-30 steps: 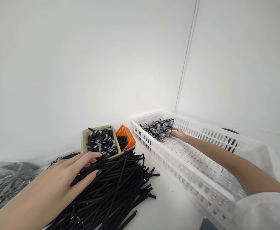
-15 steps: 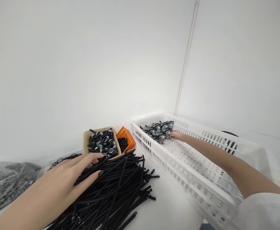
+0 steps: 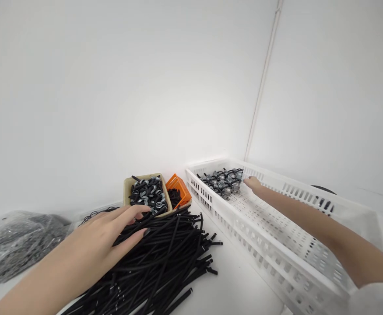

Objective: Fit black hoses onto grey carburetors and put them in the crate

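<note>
My left hand [image 3: 107,234] is stretched out, fingers apart and holding nothing, over a heap of thin black tubes [image 3: 168,249]. Its fingertips come close to the near edge of a beige tray [image 3: 128,192] filled with small black-and-silver parts [image 3: 148,192]. On the other side, my right hand [image 3: 252,183] reaches into a long white perforated plastic crate [image 3: 260,238]. Its fingers look bunched together, and nothing shows in them. Just left of it lies a cluster of metal-and-black assemblies [image 3: 222,181], grouped at the crate's far end.
An orange basket [image 3: 180,189] containing short black pieces stands between the beige tray and the crate. At the left lies a clear plastic bag [image 3: 23,245] of grey parts. White walls [image 3: 145,87] rise behind the white table [image 3: 233,280], meeting in a corner.
My right hand has drawn slightly away from the metal-and-black assemblies, leaving a gap. My left hand stays over the black tubes. The whole view has shifted a little.
</note>
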